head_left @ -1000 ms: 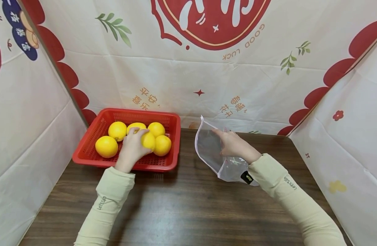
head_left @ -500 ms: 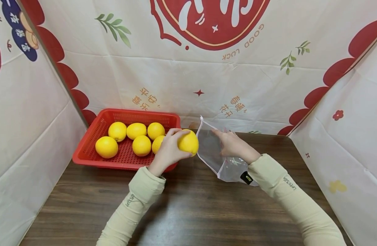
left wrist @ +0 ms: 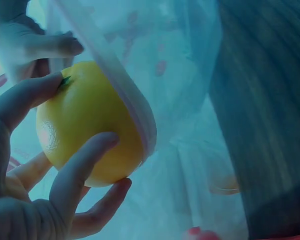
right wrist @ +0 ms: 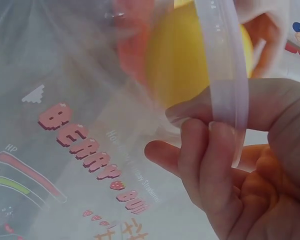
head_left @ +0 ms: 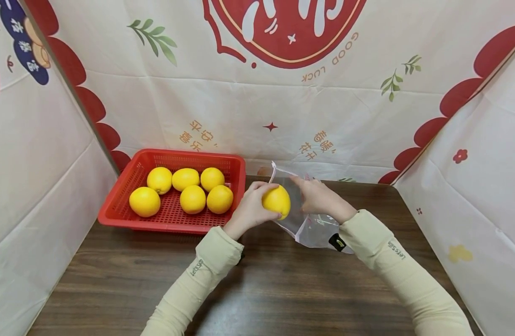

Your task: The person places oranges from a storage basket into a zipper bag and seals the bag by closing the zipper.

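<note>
Between the fingers and thumb of my left hand (head_left: 253, 205) is a round yellow orange (head_left: 277, 202) with a small green stem end. It is at the mouth of a clear plastic bag (head_left: 320, 233), whose pale pink rim (left wrist: 135, 100) crosses in front of part of the fruit in the left wrist view. My right hand (head_left: 320, 198) pinches that rim between thumb and fingers, holding the mouth apart. Through the film in the right wrist view, the orange (right wrist: 177, 60) shows beside my right thumb. Pink lettering (right wrist: 85, 145) is printed on the bag.
A red perforated plastic basket (head_left: 173, 226) stands left on the dark wooden table (head_left: 307, 289), with several more yellow oranges (head_left: 193, 199) in it. Printed white cloth (head_left: 240, 107) walls the table at the back and both sides.
My left hand has lifted an orange out of the red basket and carried it right to the bag's mouth. My right hand has kept its place on the bag.
</note>
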A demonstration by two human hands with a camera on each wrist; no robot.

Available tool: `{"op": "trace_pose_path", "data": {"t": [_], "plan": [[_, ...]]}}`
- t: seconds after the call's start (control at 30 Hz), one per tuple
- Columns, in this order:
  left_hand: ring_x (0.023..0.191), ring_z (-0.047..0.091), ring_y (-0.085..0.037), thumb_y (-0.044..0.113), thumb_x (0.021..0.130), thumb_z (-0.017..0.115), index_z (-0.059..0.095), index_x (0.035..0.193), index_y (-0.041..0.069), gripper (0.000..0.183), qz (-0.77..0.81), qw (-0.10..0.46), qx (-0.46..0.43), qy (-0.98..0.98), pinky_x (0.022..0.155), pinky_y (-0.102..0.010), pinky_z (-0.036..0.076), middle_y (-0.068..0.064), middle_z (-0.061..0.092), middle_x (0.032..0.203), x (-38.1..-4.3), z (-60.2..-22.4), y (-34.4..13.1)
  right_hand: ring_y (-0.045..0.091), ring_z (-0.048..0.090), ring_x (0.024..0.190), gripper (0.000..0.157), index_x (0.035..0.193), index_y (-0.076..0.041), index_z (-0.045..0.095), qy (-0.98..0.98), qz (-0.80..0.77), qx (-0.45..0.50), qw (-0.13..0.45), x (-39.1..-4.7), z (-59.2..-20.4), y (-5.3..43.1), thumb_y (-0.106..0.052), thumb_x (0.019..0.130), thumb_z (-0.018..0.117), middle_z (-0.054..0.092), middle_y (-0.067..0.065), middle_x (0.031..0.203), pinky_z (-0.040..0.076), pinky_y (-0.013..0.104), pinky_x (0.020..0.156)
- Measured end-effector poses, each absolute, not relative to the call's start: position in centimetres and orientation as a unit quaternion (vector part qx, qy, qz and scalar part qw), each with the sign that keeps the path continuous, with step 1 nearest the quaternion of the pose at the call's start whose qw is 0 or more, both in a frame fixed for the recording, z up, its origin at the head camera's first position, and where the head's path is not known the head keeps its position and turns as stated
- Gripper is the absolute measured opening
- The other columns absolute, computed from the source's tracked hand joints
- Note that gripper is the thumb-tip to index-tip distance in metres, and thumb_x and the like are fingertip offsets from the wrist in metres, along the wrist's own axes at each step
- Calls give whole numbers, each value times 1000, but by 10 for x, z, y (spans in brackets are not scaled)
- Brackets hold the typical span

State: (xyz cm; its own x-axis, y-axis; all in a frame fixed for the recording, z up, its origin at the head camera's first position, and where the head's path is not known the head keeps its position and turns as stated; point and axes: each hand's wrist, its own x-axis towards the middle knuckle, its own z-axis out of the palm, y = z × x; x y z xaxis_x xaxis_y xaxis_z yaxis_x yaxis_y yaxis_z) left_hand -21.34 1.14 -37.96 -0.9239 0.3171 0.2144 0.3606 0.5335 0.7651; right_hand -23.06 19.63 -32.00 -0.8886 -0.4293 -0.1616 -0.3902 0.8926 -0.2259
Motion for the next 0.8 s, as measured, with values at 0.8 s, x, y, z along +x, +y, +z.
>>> {"op": "trace_pose_path", "data": {"t": [0.8], "plan": [[99, 52, -27, 29, 62, 81, 48, 132, 14, 79, -322, -29, -229, -918, 84, -36, 45, -14, 50, 119, -219, -390, 8, 16, 51, 61, 92, 136, 12, 21, 963, -120, -229, 81, -229, -312, 193, 4, 58, 67, 55, 4, 70, 44, 29, 59]]}}
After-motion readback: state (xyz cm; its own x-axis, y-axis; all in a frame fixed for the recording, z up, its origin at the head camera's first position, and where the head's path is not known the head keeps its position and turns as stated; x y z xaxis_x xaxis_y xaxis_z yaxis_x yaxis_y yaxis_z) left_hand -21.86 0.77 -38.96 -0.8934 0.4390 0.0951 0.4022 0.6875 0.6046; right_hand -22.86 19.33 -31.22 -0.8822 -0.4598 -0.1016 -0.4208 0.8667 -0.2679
